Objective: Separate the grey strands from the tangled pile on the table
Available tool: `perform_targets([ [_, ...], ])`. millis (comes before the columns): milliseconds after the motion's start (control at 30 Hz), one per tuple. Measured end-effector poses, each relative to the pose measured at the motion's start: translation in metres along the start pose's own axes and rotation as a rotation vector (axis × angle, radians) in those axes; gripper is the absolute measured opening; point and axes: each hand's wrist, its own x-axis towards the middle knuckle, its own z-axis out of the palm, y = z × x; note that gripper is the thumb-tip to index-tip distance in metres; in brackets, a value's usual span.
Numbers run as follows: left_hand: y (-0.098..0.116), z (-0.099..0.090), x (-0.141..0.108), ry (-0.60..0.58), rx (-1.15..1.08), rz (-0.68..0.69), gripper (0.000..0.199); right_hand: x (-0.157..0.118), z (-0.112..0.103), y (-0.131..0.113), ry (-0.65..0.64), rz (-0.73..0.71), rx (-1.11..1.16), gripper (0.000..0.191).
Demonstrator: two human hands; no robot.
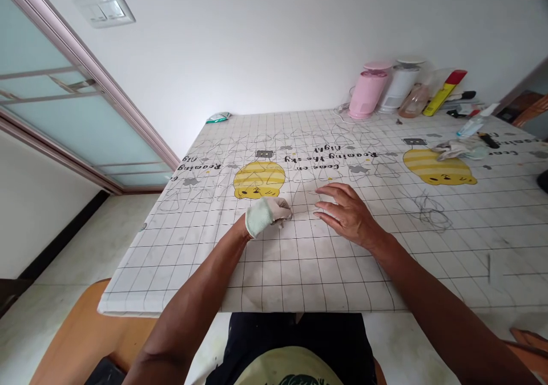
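My left hand point(269, 213), in a white glove with a pale green cuff, is closed in a pinch just above the tablecloth. A faint thin wire point(296, 192) appears to run from its fingertips; most of it is too fine to follow. To the right, my bare right hand point(346, 215) has its fingers spread and curved toward the glove, with nothing visible in them. Beyond both hands lie many thin bent wire pieces point(252, 139), in zigzag and looped shapes. A loose tangle of thin wires point(432, 212) rests right of my right hand.
A checked tablecloth point(308, 282) covers the table. At the back right stand a pink cylinder point(369, 92), a white cylinder point(398, 85), a bottle point(413, 101) and a yellow red-capped can point(445, 92). A crumpled glove point(460, 148) and a clear bottle point(476, 121) lie nearer. A green-edged packet point(218, 117) is far left.
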Motion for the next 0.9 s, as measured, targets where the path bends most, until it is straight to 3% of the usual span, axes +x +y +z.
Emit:
perform_targets([
  [67, -0.001, 0.000, 0.000, 0.043, -0.034, 0.022, 0.008, 0.001, -0.001, -0.002, 0.122, 0.121, 0.062, 0.023],
  [167, 0.001, 0.002, 0.000, 0.116, -0.077, 0.046, 0.009, 0.004, 0.003, -0.007, 0.251, 0.437, 0.254, 0.024],
  [267, 0.004, 0.008, -0.001, 0.176, -0.107, 0.065, 0.012, 0.010, 0.014, -0.012, 0.132, 0.729, 0.613, 0.037],
  [333, 0.006, 0.012, -0.001, 0.203, -0.091, 0.063, 0.014, 0.017, 0.020, -0.015, 0.066, 0.821, 0.800, 0.043],
  [500, 0.002, 0.021, 0.004, 0.247, -0.060, 0.066, 0.014, 0.040, 0.031, -0.024, 0.157, 0.867, 0.989, 0.040],
  [633, 0.001, 0.018, 0.001, 0.252, 0.007, 0.092, 0.019, 0.058, 0.038, -0.027, 0.223, 0.855, 0.915, 0.032],
  [733, 0.004, 0.005, -0.006, 0.265, 0.032, 0.158, 0.025, 0.069, 0.039, -0.027, 0.208, 0.801, 0.680, 0.030],
  [900, 0.003, -0.025, -0.010, 0.507, -0.322, 0.291, 0.042, 0.072, 0.038, -0.025, 0.113, 0.665, 0.525, 0.031],
])
